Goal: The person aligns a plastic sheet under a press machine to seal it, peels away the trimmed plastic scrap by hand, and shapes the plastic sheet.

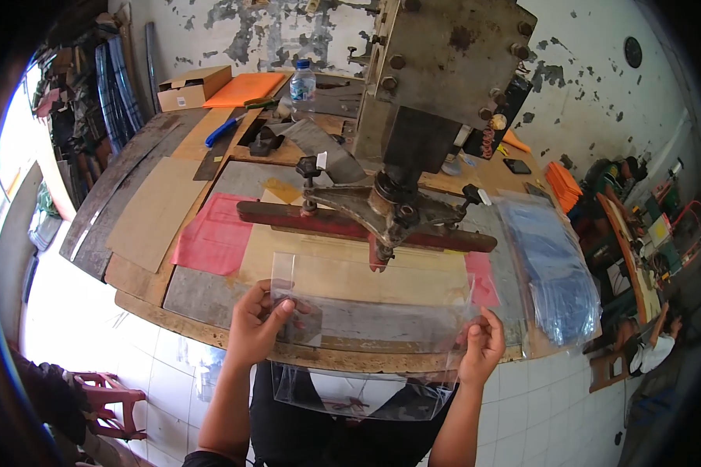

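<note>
Both hands stretch a clear plastic sheet [382, 323] between them at the table's front edge. My left hand [258, 321] pinches its left side between thumb and fingers. At the right side, my right hand [481, 346] grips it the same way. The sheet's lower part hangs below the table edge, over my lap. Just beyond it lies a yellowish sheet [350, 268] on the grey work surface. Above that is the long red bar [444, 238] of a metal press [393, 206].
Stacked clear plastic pieces [557, 272] lie on the right. Pink sheets [214, 237], brown board [154, 214], a blue-handled cutter [224, 132], a bottle [303, 84] and a cardboard box [195, 86] are on the left and back. People sit at far right; a red stool [113, 401] stands lower left.
</note>
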Tool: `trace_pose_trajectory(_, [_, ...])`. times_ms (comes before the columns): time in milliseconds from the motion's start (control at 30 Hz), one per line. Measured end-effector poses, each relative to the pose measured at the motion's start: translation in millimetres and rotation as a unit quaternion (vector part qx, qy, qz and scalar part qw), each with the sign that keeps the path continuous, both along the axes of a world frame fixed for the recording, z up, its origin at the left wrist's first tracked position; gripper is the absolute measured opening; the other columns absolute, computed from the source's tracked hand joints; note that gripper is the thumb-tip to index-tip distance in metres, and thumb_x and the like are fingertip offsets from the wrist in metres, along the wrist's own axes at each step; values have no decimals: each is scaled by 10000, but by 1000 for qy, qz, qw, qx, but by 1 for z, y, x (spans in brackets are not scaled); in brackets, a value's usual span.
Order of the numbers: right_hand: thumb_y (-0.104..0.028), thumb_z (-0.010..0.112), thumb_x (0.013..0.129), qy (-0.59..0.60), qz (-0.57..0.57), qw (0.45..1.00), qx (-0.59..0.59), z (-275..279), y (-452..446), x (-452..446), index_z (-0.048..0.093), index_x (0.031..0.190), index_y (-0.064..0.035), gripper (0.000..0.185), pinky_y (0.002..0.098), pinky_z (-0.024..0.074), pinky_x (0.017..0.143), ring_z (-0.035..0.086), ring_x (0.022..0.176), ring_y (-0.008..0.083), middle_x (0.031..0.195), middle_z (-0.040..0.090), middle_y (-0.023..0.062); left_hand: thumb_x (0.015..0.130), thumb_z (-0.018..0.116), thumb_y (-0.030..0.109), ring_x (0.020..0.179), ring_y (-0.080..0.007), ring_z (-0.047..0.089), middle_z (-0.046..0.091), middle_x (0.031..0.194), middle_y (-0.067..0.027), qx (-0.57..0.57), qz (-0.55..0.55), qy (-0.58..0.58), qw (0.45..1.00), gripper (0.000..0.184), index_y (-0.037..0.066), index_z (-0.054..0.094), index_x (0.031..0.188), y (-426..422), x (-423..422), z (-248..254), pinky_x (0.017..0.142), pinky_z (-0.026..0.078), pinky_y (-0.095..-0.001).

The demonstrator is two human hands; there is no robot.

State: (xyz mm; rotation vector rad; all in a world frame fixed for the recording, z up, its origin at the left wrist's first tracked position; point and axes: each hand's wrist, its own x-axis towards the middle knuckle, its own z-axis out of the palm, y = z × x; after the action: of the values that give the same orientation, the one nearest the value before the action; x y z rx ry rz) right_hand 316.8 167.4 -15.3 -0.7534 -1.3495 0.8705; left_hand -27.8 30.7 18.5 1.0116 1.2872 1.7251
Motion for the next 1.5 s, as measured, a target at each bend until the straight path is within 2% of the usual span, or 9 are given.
trace_pose_trajectory(333, [-195, 744, 990, 7, 4, 1000, -6, 2, 0, 0, 640, 1301, 18, 391, 258, 534, 614, 611, 769, 110, 946, 623, 47, 1058, 619, 131, 939, -155, 724, 764, 1029, -127, -4, 10, 14, 1000, 263, -30, 568, 1260, 1, 1, 0, 768, 597, -291])
trace_pose_trajectory(500, [-161, 726, 997, 1, 4, 1000, -15, 5, -3, -1, 640, 1300, 16, 362, 262, 528, 621, 606, 760, 111, 945, 625, 47, 1057, 620, 138, 851, -89, 686, 769, 1029, -106, -35, 6, 28, 999, 253, -15, 585, 1255, -2, -3, -1, 661, 547, -242])
trace_pose_trajectory(600, [-140, 715, 999, 2, 0, 1000, -20, 6, -2, -3, 640, 1299, 15, 346, 262, 520, 620, 601, 748, 111, 944, 626, 47, 1056, 624, 138, 819, -82, 675, 767, 1040, -111, -31, 9, 35, 999, 261, -20, 590, 1261, -1, -2, -2, 635, 530, -241])
trace_pose_trajectory(767, [-152, 728, 994, -11, -4, 1000, -20, 7, -3, -2, 641, 1298, 12, 356, 262, 513, 613, 599, 737, 110, 923, 630, 49, 1052, 628, 123, 864, -103, 689, 758, 1078, -118, -28, 11, 29, 999, 277, -24, 588, 1283, -2, -1, 1, 682, 555, -253])
trace_pose_trajectory(900, [-189, 761, 977, -13, -8, 1000, 23, 1, -2, 2, 650, 1284, -1, 377, 256, 508, 599, 600, 713, 109, 901, 657, 64, 1049, 631, 114, 909, -124, 697, 747, 1108, -112, -13, 10, 30, 999, 302, -28, 580, 1312, -1, -3, -5, 745, 575, -273])
trace_pose_trajectory(1000, [-182, 780, 961, -6, -16, 999, 40, -2, -2, 2, 665, 1262, -8, 366, 249, 504, 588, 602, 697, 107, 908, 677, 76, 1050, 629, 114, 886, -127, 697, 744, 1104, -108, -19, 6, 21, 1000, 316, -31, 575, 1326, 0, -1, -3, 763, 568, -271])
trace_pose_trajectory(1267, [-140, 797, 942, 21, -21, 998, 49, -6, -1, 2, 688, 1231, -11, 334, 237, 511, 584, 623, 711, 102, 935, 703, 90, 1048, 632, 112, 834, -128, 692, 741, 1096, -100, -28, 1, 26, 999, 334, -28, 572, 1345, -1, -2, -2, 772, 547, -260])
trace_pose_trajectory(1500, [-150, 770, 964, 3, -27, 999, 26, -1, -2, 0, 687, 1225, -8, 309, 233, 516, 585, 625, 730, 98, 915, 679, 63, 1044, 634, 105, 841, -125, 687, 735, 1093, -95, -22, 6, 22, 999, 322, -37, 582, 1327, -1, -2, -4, 776, 545, -258])
